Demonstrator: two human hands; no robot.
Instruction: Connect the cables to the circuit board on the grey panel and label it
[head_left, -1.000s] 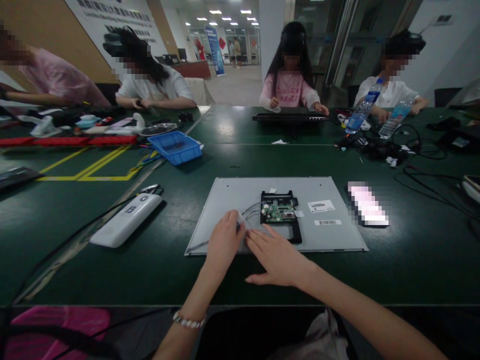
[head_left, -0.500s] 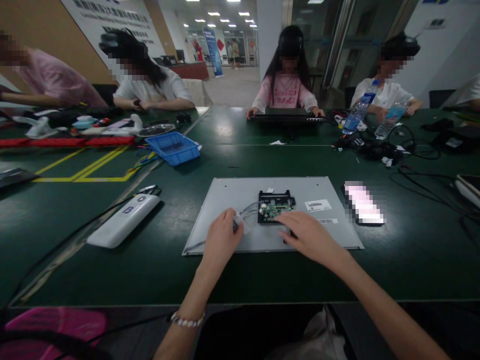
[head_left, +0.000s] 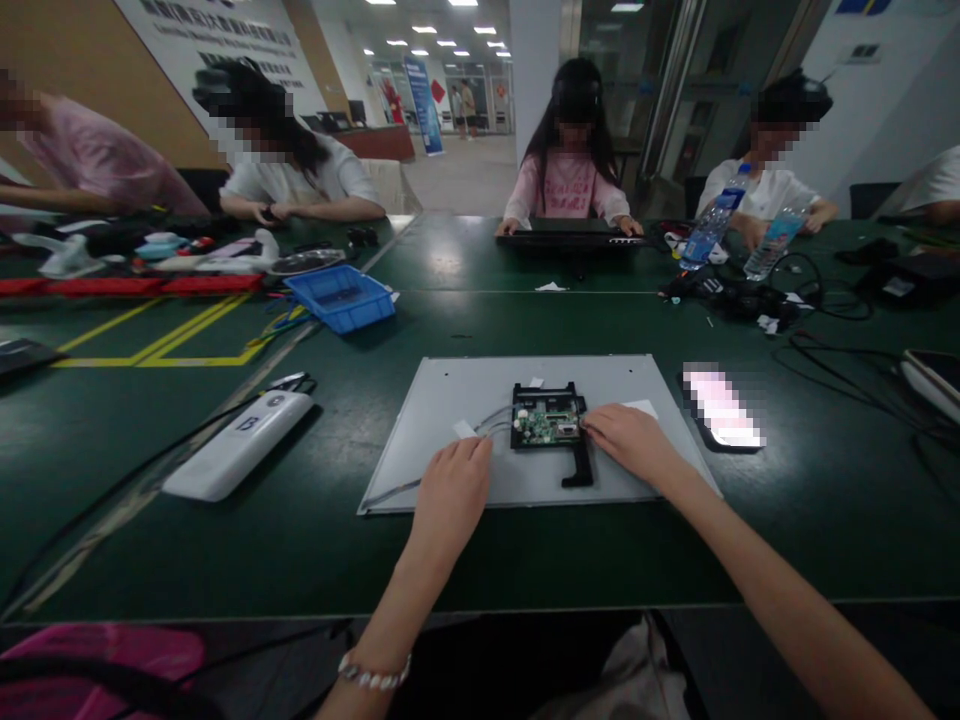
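Centrally, the board (head_left: 545,425) sits in its frame (head_left: 579,471) on the panel (head_left: 427,400), the right hand (head_left: 628,440) bent at the frame's right side, hiding part of a label (head_left: 644,408). The left hand (head_left: 454,488) curls beside the wires (head_left: 495,418), fingertips hidden; whether either hand grips anything, I cannot tell. Rightward, the phone (head_left: 721,408) shows a blurred screen.

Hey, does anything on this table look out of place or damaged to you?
No damage shows on the grey panel or its circuit board, though the left hand and right hand hide parts. A white scrap lies loose on the green table beyond the panel, like stray litter.
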